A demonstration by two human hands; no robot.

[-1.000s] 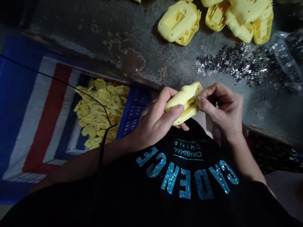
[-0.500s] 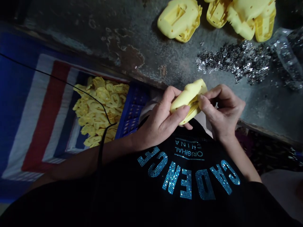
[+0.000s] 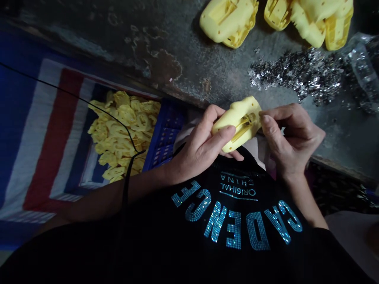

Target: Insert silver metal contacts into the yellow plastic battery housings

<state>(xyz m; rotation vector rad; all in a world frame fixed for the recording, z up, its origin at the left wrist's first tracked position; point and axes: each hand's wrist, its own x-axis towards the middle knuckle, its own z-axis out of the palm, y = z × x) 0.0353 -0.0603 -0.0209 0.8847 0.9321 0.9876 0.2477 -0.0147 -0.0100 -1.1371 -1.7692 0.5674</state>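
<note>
A yellow plastic shell point(image 3: 245, 106) with a slot-like opening and small holes is gripped by my left hand point(image 3: 204, 146), thumb on its upper face and fingers around the back. Inside the opening some small metal shows, too small to name. My right hand point(image 3: 293, 134) is just right of the shell, thumb and forefinger pinched together close to its right edge. Whatever lies between those fingertips, if anything, is hidden. Beyond the hands, a heap of small shiny metal pieces point(image 3: 304, 75) lies on the dark worktop point(image 3: 189, 47).
More yellow shells point(image 3: 227, 19) lie at the worktop's far side, with another group point(image 3: 314, 15) farther right. A clear plastic bag point(image 3: 364, 67) is beside the metal pieces. At left, a blue crate point(image 3: 158, 134) borders many yellow parts point(image 3: 124, 130) on striped cloth point(image 3: 44, 134). A black cord point(image 3: 97, 108) crosses there.
My right hand has drawn back to the right, out of the shell's opening. My left hand has turned the shell so its slotted face shows more.
</note>
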